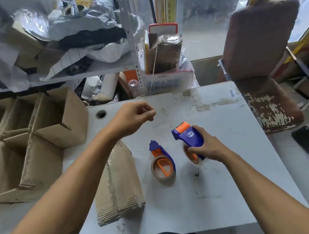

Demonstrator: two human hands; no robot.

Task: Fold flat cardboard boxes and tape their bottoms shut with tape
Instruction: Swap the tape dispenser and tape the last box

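Taping station, two dispensers out.
Open brown cardboard boxes (pixel 30 139) standing empty at left; flat taped cardboard box (pixel 118 183) lying on white table (pixel 221 185); left hand (pixel 131 119) hovering loosely curled, holding nothing; blue-orange tape dispenser (pixel 162 164) lying idle; right hand (pixel 206 146) gripping second blue-orange tape dispenser (pixel 188 137).

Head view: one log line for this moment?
right hand grips dispenser | left hand loosely curled, empty | spare dispenser on table | flat box untouched

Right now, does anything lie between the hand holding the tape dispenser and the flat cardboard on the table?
Yes. The right hand grips one tape dispenser; a second tape dispenser lies on the table between it and the flat cardboard. The left hand hovers farther back, out of that path.
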